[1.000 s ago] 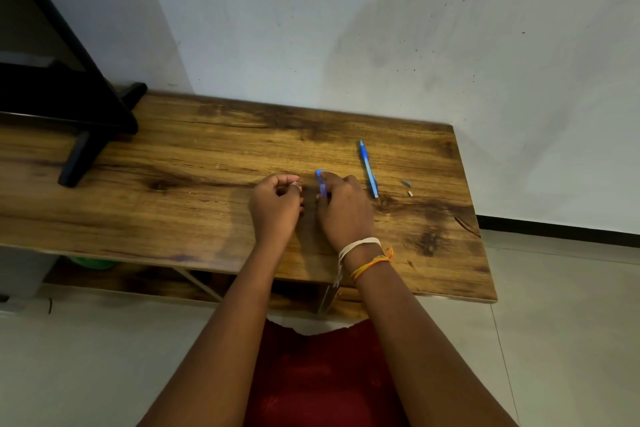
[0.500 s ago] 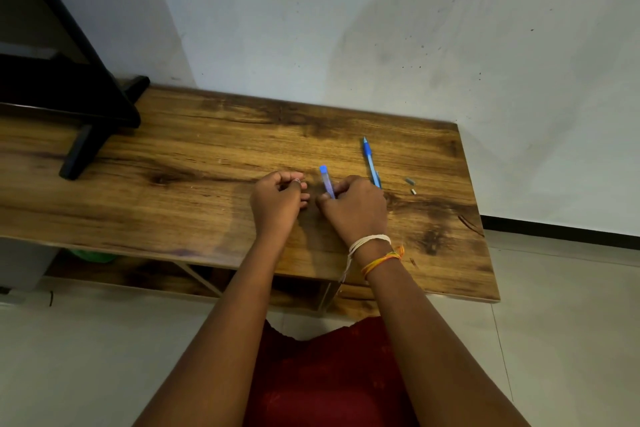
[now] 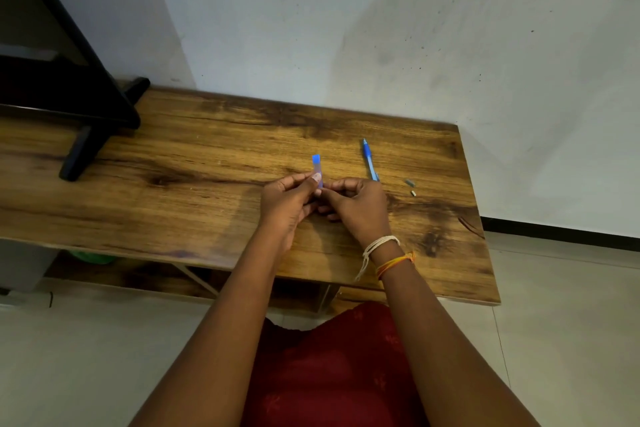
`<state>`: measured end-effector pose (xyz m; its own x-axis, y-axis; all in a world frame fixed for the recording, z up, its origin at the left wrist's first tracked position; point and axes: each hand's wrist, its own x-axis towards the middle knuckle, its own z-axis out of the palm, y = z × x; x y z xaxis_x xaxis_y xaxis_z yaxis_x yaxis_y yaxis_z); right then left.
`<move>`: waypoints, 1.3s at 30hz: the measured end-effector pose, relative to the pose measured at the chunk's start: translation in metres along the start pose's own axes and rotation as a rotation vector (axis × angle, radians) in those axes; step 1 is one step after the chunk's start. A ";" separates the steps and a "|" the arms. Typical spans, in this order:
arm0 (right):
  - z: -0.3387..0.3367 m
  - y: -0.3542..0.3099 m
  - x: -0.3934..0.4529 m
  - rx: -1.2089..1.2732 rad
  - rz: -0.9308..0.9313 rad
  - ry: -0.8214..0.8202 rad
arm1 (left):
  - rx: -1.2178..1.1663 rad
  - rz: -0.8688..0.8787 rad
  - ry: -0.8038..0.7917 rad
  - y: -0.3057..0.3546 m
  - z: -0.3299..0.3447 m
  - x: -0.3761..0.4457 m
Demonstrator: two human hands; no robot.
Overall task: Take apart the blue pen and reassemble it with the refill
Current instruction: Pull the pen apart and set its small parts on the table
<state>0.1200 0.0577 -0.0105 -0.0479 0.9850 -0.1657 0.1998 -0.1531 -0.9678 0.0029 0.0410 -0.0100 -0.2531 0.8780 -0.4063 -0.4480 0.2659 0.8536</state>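
Left hand [image 3: 289, 199] and right hand [image 3: 356, 204] meet at table [image 3: 173, 211] centre, both pinching the blue barrel piece [image 3: 316, 165], which points to 12 o'clock. Judged mid-disassembly or refitting. At 1 o'clock lies another blue pen [image 3: 370, 159]; at 2 o'clock, small parts [image 3: 410, 185]. Next move demands aligned insertion.

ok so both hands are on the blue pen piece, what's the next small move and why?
Probably reach the right hand to the two small parts lying just right of it on the table. The blue pen piece is pinched between both hands, the left hand holding it too, while those parts and the other blue pen lie loose. What they are is too small to tell.
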 end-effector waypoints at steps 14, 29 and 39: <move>-0.015 -0.004 0.005 0.287 -0.021 0.012 | 0.318 0.074 0.004 0.003 0.005 -0.004; -0.018 -0.007 0.002 0.558 0.099 -0.024 | -0.170 -0.071 0.008 0.003 0.012 -0.009; -0.025 -0.003 0.004 0.488 0.083 -0.036 | -0.078 -0.028 0.071 -0.004 0.022 -0.010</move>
<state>0.1433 0.0640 -0.0037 -0.0869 0.9658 -0.2443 -0.2763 -0.2590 -0.9255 0.0256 0.0402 -0.0024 -0.2987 0.8395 -0.4539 -0.5203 0.2555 0.8149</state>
